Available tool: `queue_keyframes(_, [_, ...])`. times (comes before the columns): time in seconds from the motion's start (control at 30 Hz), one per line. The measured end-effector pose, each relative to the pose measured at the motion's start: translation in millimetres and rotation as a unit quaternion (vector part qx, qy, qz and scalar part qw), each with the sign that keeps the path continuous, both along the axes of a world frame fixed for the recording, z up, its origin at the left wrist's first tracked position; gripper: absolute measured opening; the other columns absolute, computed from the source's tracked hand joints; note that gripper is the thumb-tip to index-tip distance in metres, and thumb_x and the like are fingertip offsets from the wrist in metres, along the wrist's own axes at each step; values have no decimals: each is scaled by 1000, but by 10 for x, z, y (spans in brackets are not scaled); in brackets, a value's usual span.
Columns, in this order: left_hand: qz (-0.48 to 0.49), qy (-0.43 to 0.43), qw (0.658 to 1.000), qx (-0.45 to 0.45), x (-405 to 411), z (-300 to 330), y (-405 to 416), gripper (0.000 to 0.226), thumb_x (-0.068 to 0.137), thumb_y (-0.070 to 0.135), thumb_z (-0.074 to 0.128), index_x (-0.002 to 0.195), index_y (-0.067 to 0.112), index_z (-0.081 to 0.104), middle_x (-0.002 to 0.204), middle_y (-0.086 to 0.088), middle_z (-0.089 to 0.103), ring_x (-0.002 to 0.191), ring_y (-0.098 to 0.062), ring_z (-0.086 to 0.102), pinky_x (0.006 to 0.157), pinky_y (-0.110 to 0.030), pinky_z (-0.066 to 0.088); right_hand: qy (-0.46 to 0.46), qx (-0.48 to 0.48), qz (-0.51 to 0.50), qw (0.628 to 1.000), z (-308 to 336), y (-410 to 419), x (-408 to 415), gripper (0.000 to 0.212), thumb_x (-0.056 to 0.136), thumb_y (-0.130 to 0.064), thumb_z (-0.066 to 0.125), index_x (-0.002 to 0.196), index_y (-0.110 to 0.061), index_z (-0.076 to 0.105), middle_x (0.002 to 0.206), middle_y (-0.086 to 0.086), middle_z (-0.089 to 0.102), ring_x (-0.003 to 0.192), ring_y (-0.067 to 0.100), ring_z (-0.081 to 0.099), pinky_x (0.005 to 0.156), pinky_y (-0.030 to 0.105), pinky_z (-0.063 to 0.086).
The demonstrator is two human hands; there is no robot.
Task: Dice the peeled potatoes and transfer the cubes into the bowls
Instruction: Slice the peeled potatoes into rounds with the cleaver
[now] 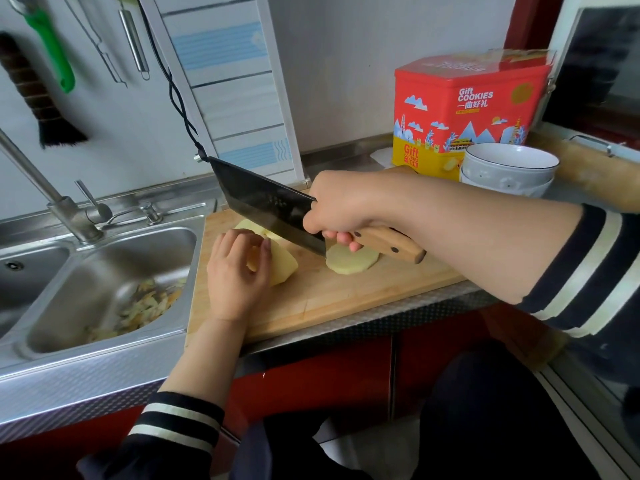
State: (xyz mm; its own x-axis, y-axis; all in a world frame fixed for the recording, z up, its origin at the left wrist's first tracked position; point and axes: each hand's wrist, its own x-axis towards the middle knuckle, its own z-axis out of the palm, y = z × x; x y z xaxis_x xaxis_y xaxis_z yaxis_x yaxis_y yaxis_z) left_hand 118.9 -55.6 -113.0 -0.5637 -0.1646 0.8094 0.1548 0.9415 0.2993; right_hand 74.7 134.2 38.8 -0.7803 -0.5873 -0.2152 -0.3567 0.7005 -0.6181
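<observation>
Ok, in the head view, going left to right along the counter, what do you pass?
Sink with peelings → left hand on the potato piece → cleaver gripped by the right hand → potato slices → stacked bowls.

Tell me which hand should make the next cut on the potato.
Right. The right hand already grips the cleaver, its blade raised beside the potato, while the left hand holds that potato steady on the cutting board.
</observation>
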Motion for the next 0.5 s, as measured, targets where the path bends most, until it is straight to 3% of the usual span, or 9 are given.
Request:
queue_keyframes(0.27, [-14, 0, 1000, -9, -8, -2, -5, 26, 95, 21, 49, 85, 1, 61, 87, -12, 59, 81, -26, 51, 71, -30, 38, 8, 25, 24, 999, 94, -89, 145, 13, 93, -9, 53, 82, -4, 56, 62, 8, 53, 39, 13, 45, 42, 21, 46])
queue_keyframes(0.5, [-26, -7, 1000, -7, -9, 16, 6, 22, 93, 18, 48, 84, 2, 60, 88, -12, 58, 82, -27, 49, 73, -28, 36, 13, 50, 30, 998, 76, -135, 241, 20, 95, -6, 47, 77, -2, 53, 64, 10, 52, 42, 15, 44, 40, 20, 45])
